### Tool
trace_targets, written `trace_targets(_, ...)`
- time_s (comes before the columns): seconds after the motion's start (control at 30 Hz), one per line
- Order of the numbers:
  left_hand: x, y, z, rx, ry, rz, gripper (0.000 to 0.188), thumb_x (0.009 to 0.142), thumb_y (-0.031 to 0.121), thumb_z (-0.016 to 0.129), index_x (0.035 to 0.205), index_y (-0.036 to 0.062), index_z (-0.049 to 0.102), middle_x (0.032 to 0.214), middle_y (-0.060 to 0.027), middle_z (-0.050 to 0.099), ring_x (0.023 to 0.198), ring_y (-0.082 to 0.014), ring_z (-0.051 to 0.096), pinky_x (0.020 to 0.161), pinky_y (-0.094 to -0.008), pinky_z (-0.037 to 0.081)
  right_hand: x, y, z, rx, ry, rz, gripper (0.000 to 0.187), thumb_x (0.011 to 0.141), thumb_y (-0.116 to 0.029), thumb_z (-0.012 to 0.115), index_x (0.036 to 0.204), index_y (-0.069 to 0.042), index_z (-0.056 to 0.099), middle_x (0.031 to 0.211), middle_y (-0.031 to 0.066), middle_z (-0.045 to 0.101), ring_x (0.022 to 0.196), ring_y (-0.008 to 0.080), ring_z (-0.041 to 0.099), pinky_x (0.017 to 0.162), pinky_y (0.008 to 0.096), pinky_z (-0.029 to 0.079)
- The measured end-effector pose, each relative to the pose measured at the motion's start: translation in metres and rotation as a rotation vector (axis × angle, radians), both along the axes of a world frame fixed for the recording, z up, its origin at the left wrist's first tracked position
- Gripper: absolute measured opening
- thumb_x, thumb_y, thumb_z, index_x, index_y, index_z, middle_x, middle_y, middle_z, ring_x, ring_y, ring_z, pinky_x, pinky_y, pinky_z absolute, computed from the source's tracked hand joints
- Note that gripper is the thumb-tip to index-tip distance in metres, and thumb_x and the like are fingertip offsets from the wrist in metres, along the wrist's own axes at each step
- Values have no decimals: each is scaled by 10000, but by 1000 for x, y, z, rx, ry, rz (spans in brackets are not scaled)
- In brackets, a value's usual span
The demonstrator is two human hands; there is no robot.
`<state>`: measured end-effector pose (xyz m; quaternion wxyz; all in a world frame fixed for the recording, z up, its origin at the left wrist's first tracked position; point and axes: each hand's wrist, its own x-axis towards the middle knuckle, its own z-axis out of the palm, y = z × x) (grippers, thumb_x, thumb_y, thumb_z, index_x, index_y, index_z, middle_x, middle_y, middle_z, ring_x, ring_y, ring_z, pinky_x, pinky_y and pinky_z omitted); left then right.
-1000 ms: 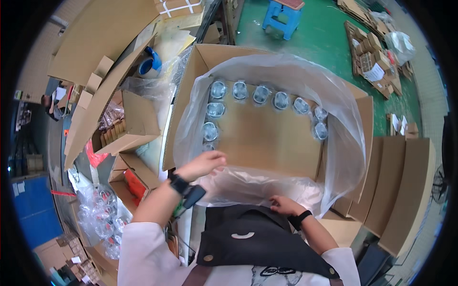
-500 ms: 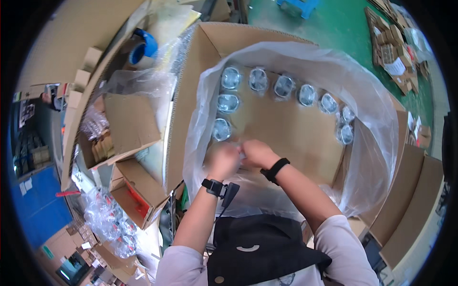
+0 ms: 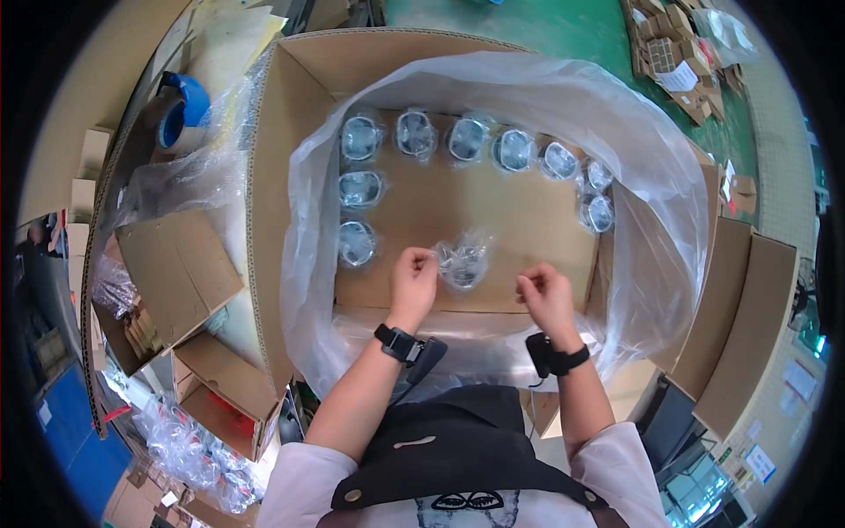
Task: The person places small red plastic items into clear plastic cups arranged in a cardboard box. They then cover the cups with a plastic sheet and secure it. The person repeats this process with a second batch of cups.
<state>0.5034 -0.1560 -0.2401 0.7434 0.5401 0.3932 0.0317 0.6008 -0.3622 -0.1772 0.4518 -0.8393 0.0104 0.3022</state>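
Observation:
A large cardboard box (image 3: 290,106) lined with a clear plastic bag (image 3: 634,150) stands in front of me. Inside, on a cardboard sheet (image 3: 475,211), several round parts in small clear bags (image 3: 414,134) line the far and left edges. My left hand (image 3: 414,280) pinches one more bagged round part (image 3: 463,261) just above the sheet's near middle. My right hand (image 3: 546,297) hovers a little to the right of it, fingers curled, with nothing visible in it. Both wrists wear dark bands.
A blue tape roll (image 3: 180,110) lies on cardboard at the far left. Smaller open cartons (image 3: 180,264) and clear bags of parts (image 3: 185,440) sit at the left. Flat cardboard sheets (image 3: 748,317) lean at the right. Green floor (image 3: 546,22) lies beyond the box.
My hands moved from the box's near edge to its middle, met there, then drew apart. The left hand now holds a bagged part over the sheet.

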Motion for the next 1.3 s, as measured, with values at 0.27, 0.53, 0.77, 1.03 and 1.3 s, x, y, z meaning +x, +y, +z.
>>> trace_targets(0.27, 14, -12, 57, 1117, 111, -540, 296, 769, 118, 678, 1022, 22, 559, 899, -126, 567, 797, -288, 593, 688, -405, 492, -15, 46, -29, -381, -253, 349, 342, 803, -280, 693, 935, 28, 630, 698, 217, 656, 669, 363, 673, 651, 454, 540)
trace_targets(0.53, 14, 13, 50, 589, 45, -553, 157, 823, 159, 630, 889, 24, 675, 849, -112, 596, 750, -259, 616, 696, -374, 501, -7, -12, 24, -319, 52, 200, 356, 777, -121, 613, 1119, -30, 580, 639, 160, 627, 668, 349, 655, 637, 449, 508)
trace_targets(0.77, 27, -31, 63, 636, 118, -546, 593, 735, 133, 727, 1227, -15, 430, 1195, -250, 431, 1085, -386, 504, 919, -436, 443, 23, 25, 44, -521, -751, 627, 354, 709, -180, 773, 1024, -90, 641, 791, 142, 636, 797, 331, 641, 749, 421, 495)
trace_targets(1.03, -8, 4, 53, 350, 82, -560, 510, 788, 129, 734, 1209, -8, 480, 1091, -182, 501, 948, -257, 544, 771, -362, 500, 38, -26, 41, -563, -388, 411, 161, 791, -165, 704, 903, -50, 694, 746, 158, 671, 709, 344, 666, 653, 445, 526)
trace_targets(1.3, -22, 86, 18, 1066, 599, -480, 291, 804, 142, 706, 1025, -18, 605, 1080, -193, 599, 973, -390, 596, 819, -444, 504, -3, 96, 94, 103, -158, 310, 125, 903, -79, 611, 990, -17, 676, 825, 145, 671, 714, 245, 656, 656, 326, 509)
